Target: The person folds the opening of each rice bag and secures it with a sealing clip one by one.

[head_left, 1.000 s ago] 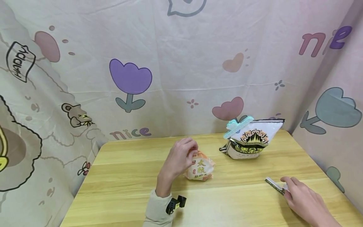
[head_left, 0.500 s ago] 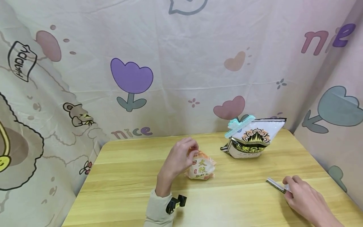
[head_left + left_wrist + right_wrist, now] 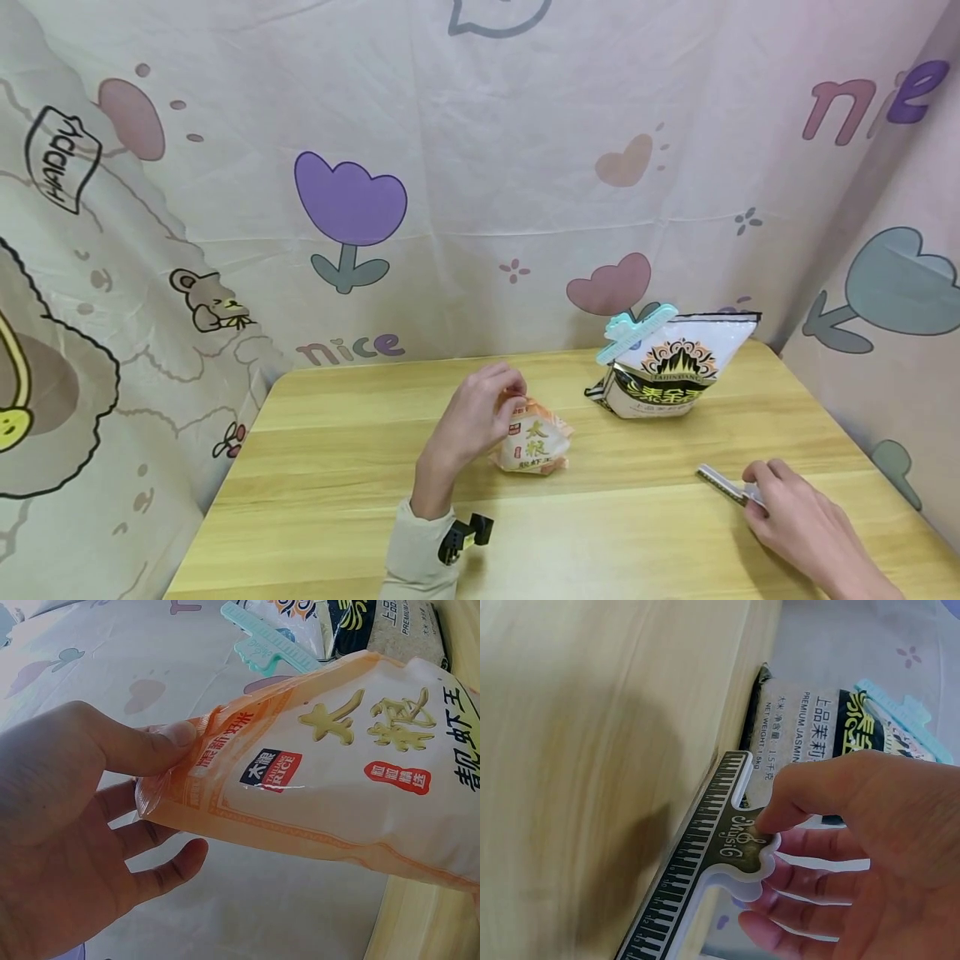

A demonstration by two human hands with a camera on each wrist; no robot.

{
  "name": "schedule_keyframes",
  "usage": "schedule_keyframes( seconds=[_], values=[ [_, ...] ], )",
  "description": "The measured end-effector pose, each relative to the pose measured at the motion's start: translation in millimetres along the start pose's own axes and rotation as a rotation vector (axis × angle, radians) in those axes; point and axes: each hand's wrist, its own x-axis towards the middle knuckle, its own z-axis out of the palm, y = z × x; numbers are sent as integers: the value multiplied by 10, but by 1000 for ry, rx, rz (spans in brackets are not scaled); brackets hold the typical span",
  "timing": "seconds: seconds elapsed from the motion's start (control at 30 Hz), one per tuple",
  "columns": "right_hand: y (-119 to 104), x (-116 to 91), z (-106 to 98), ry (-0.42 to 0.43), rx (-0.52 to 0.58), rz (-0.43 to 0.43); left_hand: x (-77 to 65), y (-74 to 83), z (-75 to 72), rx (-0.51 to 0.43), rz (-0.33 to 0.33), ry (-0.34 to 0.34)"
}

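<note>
My left hand [image 3: 474,417] pinches the gathered top corner of a small orange and white rice bag [image 3: 337,765]. The bag stands upright on the table, its printed front showing. My right hand [image 3: 802,512] holds a clip [image 3: 705,847] with a piano-key strip and the word "Music", thumb on its handle and fingers behind. In the head view the clip's long bar points to the far left, just above or on the table; I cannot tell if it touches.
A larger white and black rice bag [image 3: 660,375] stands at the back right, with a turquoise clip [image 3: 636,333] on its top left corner. A wooden table [image 3: 337,467] lies beneath, with a printed cloth [image 3: 465,167] hanging behind it.
My right hand has moved slightly up and then left with the clip. My left hand keeps its pinch on the small rice bag. The head view has shifted a little.
</note>
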Motion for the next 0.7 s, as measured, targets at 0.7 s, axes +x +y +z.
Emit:
schedule_keyframes(
  seconds=[0.7],
  values=[
    [-114, 169, 13, 145, 21, -121, -8, 3, 5, 21, -13, 3]
  ],
)
